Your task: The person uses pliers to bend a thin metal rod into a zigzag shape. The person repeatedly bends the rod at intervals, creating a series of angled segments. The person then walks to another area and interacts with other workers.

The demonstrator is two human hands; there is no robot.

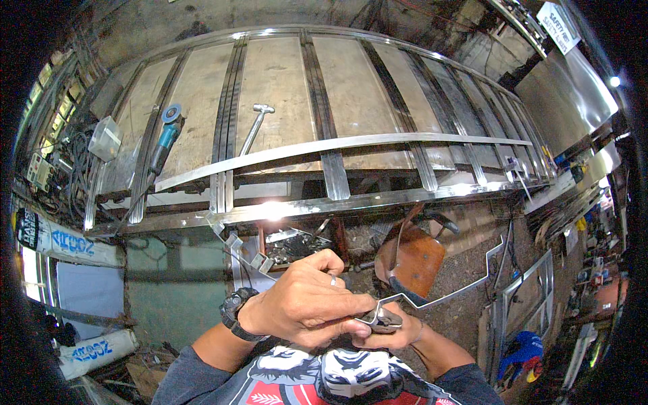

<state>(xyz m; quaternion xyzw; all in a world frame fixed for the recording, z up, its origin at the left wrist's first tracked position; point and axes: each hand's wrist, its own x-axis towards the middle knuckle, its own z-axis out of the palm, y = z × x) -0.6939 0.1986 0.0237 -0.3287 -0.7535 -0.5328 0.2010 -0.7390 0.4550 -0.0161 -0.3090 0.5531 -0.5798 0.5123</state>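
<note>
My left hand point(304, 304), with a watch on its wrist and a ring on one finger, is closed at chest height, its fingertips pinching a thin bent metal strip point(459, 295). From there the strip runs to the right in several angled bends. Close beside these fingertips, my right hand point(405, 329) is closed around a short grey metal piece point(386, 320) that looks like the jaws of a tool; its kind is hard to make out. Beyond my left hand, another stepped metal piece point(260, 262) sticks out; whether it joins the strip is hidden.
Ahead lies a large metal frame point(331, 182) with many crossbars. On it are an angle grinder point(165, 145), a hammer point(256, 127), a long flat bar point(351, 142) and a clear plastic box point(106, 139). An orange-brown chair point(420, 262) stands below its near edge.
</note>
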